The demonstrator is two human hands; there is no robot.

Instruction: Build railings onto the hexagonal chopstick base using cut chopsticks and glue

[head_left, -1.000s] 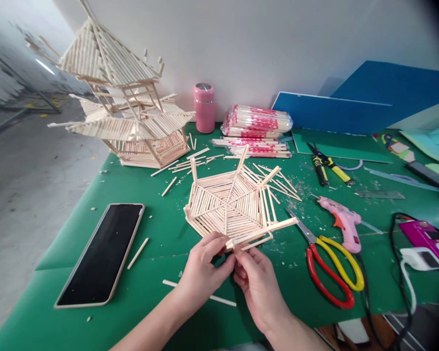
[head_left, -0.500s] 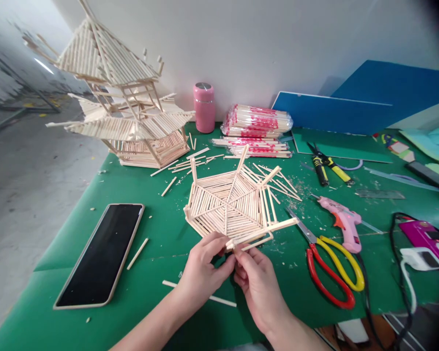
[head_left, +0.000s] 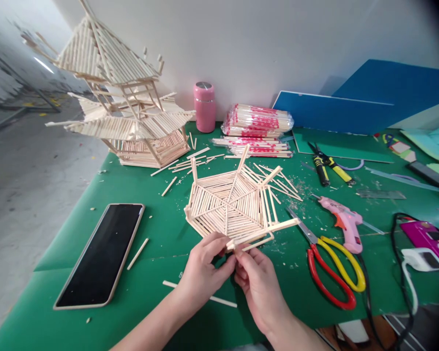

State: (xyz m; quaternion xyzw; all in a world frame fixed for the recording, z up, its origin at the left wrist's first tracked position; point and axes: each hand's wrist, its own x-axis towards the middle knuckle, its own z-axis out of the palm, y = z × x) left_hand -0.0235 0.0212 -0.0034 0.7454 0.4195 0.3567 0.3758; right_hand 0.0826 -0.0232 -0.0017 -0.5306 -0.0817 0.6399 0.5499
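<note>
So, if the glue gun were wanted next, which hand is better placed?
Probably the right hand: nearer the glue gun, though scissors lie between; the left hand is farther off.

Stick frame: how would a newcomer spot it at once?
On the green table, centrally and nearer than the pink flask, lies the frame. It is a flat hexagon of sticks with corner posts; unlike the tall pagoda, it has no roof.
</note>
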